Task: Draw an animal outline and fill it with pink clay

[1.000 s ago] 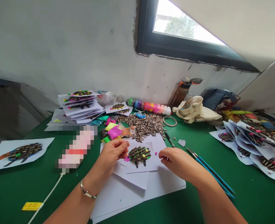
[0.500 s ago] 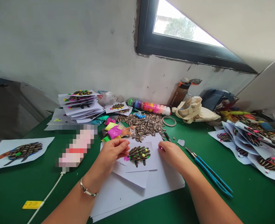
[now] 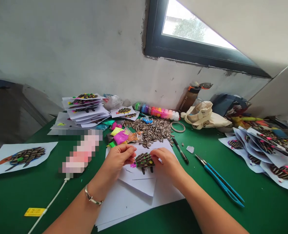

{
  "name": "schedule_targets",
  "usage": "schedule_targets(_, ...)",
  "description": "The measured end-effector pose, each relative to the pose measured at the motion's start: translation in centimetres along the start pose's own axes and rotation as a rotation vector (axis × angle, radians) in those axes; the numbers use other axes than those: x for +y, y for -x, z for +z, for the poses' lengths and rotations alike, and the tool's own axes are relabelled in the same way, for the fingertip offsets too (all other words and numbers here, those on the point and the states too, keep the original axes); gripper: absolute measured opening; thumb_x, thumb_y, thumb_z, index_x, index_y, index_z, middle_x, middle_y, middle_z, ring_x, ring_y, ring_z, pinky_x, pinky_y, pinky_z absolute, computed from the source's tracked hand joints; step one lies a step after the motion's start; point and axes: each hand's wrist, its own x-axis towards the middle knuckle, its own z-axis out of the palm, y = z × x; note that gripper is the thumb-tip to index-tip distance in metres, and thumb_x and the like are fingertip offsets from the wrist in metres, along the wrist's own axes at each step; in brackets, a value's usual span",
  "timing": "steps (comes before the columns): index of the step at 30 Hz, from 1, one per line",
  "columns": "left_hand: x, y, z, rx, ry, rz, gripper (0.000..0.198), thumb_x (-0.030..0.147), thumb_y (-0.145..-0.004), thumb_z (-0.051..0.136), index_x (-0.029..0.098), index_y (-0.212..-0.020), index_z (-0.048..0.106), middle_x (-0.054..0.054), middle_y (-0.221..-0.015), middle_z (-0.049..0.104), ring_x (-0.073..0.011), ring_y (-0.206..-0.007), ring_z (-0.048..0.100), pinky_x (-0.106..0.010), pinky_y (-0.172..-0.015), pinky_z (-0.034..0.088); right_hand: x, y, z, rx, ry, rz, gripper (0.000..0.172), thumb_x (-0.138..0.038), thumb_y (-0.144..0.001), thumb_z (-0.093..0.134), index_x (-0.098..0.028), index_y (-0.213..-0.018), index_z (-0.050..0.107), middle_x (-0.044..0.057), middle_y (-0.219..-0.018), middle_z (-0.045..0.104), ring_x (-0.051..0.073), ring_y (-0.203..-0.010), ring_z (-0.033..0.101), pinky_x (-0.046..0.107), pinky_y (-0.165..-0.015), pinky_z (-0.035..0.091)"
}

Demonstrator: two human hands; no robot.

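A seed hedgehog picture [image 3: 144, 161], made of striped sunflower seeds with green and yellow clay dots and a pink snout, lies on white paper sheets [image 3: 134, 208] before me. At its upper left, my left hand [image 3: 119, 159] is pinched, thumb against forefinger; anything between the fingertips is too small to make out. Over the picture's right end, my right hand [image 3: 165, 162] has its fingers drawn together and hides some of the seeds. Whether it holds a small piece I cannot make out.
Behind the sheets are loose sunflower seeds [image 3: 156, 130] and clay packets [image 3: 120, 136]. Blue-handled tweezers [image 3: 223, 182] and a black pen [image 3: 181, 151] lie to the right. Finished pictures are stacked at left [image 3: 85, 112] and right [image 3: 258, 149]. A white cable [image 3: 53, 198] runs at left.
My right hand has moved left from the paper's right edge onto the right end of the hedgehog, uncovering the pen. My left hand stays pinched in place.
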Motion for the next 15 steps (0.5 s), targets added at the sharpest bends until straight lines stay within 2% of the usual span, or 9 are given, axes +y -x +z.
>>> schedule_targets(3, 0.1, 0.1, 0.1, 0.004, 0.003, -0.003, 0.039, 0.044, -0.059, 0.083, 0.014, -0.078, 0.067, 0.0, -0.067, 0.064, -0.0086, -0.055, 0.057, -0.021, -0.056, 0.049, 0.1, -0.2, 0.5, 0.01, 0.057, -0.023, 0.015, -0.007, -0.084, 0.057, -0.019, -0.081, 0.066, 0.004, -0.08, 0.065, 0.017, -0.078, 0.055, 0.028, -0.073, 0.042)
schedule_targets(10, 0.1, 0.2, 0.1, 0.009, 0.004, 0.005, 0.036, 0.043, -0.06, 0.082, 0.014, -0.077, 0.068, -0.001, -0.067, 0.065, -0.0093, -0.054, 0.058, -0.022, -0.056, 0.05, -1.2, -0.3, -0.3, 0.005, 0.156, -0.06, 0.02, -0.015, -0.087, 0.059, -0.022, -0.071, 0.069, 0.005, -0.081, 0.065, 0.019, -0.081, 0.053, 0.031, -0.074, 0.044)
schedule_targets(15, 0.0, 0.2, -0.1, 0.0, 0.002, 0.017, 0.036, 0.043, -0.062, 0.081, 0.014, -0.078, 0.068, 0.0, -0.067, 0.065, -0.0089, -0.055, 0.058, -0.022, -0.058, 0.051, -0.8, 0.0, -0.5, 0.006, 0.132, -0.12, 0.02, -0.013, -0.085, 0.057, -0.024, -0.08, 0.073, 0.006, -0.091, 0.069, 0.021, -0.087, 0.054, 0.035, -0.078, 0.047)
